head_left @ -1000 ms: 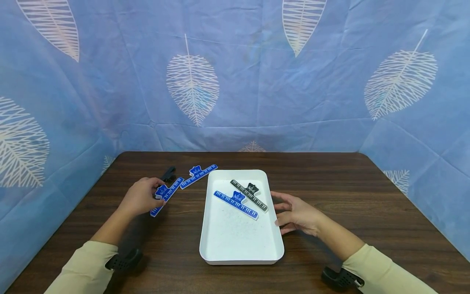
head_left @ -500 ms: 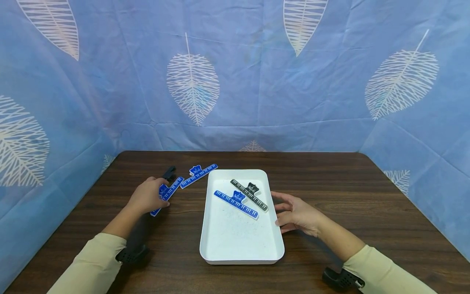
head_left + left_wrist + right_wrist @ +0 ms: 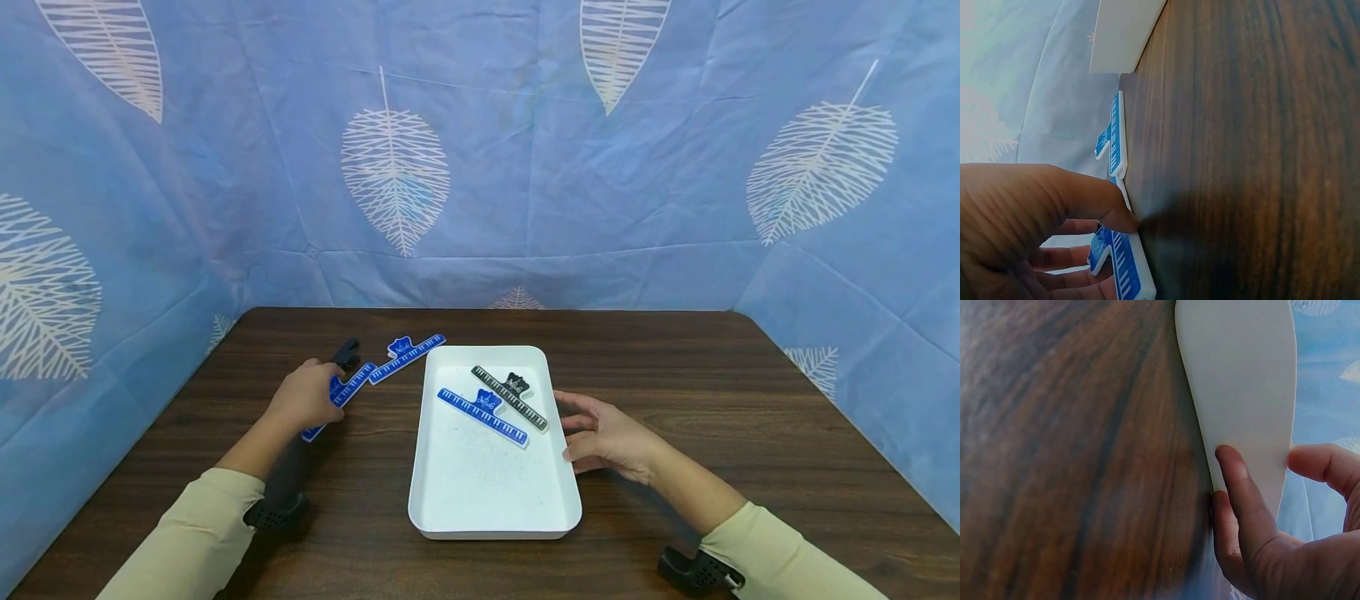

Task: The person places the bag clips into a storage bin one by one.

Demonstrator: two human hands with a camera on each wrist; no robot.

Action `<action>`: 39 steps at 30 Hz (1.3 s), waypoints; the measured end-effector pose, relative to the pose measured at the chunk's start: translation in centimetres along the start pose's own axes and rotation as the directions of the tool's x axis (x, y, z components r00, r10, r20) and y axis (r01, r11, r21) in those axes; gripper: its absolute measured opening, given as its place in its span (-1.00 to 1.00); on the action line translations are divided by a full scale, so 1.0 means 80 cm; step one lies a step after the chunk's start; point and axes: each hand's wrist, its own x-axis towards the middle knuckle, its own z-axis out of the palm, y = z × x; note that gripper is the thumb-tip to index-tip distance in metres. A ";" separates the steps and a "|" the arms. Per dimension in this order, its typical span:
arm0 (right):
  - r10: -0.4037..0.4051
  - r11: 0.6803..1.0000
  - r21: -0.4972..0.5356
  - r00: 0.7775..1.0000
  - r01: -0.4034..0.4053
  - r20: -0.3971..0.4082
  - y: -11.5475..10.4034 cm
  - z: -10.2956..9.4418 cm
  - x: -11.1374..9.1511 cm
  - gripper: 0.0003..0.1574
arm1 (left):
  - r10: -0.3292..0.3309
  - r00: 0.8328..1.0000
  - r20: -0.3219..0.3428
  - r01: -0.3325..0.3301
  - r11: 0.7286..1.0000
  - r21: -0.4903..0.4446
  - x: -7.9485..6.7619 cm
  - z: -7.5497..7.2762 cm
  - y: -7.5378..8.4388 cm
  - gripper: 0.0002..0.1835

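Note:
My left hand (image 3: 306, 398) is at a blue clip with a piano-key strip (image 3: 352, 387) on the table's left side. In the left wrist view, its thumb lies along the clip's near edge and its other fingers are behind the clip's crown-shaped tab (image 3: 1100, 251). The hand covers the clip's middle in the head view. My right hand (image 3: 611, 437) touches the right side of a white tray (image 3: 495, 500); in the right wrist view, two fingers lie against its outer wall (image 3: 1241, 394) and another digit meets the rim. Inside the tray lie a blue clip (image 3: 482, 417) and a black clip (image 3: 510, 400).
Another blue clip (image 3: 407, 358) lies beyond the left hand, end to end with the one in it. A black clip (image 3: 347, 353) sits just past the left fingers, partly hidden. A blue leaf-patterned cloth (image 3: 480, 167) hangs behind the dark wooden table (image 3: 675, 358).
My left hand has moved slightly right and closed around the blue clip, covering its tab. The clip's near end has shifted a little left. The right hand and tray stay put.

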 end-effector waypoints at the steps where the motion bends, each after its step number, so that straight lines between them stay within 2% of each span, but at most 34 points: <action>1: 0.000 1.000 0.000 1.000 0.000 0.000 0.000 0.000 0.000 0.09 | -0.003 1.000 0.000 0.003 1.000 0.001 -0.001 0.000 0.000 -0.39; 11: 0.003 1.000 0.006 1.000 -0.003 -0.009 -0.001 0.001 -0.001 0.09 | 0.010 1.000 -0.012 -0.010 1.000 0.004 -0.005 -0.001 -0.003 -0.42; 19: 0.002 1.000 0.011 1.000 -0.002 -0.011 -0.001 0.001 -0.002 0.09 | 0.031 0.999 -0.015 -0.031 0.999 0.024 -0.007 -0.010 -0.001 -0.48; 39: -0.002 1.000 -0.006 1.000 0.002 -0.021 0.000 0.003 -0.002 0.08 | 0.068 0.995 -0.076 -0.067 0.998 0.018 -0.011 -0.022 0.008 -0.53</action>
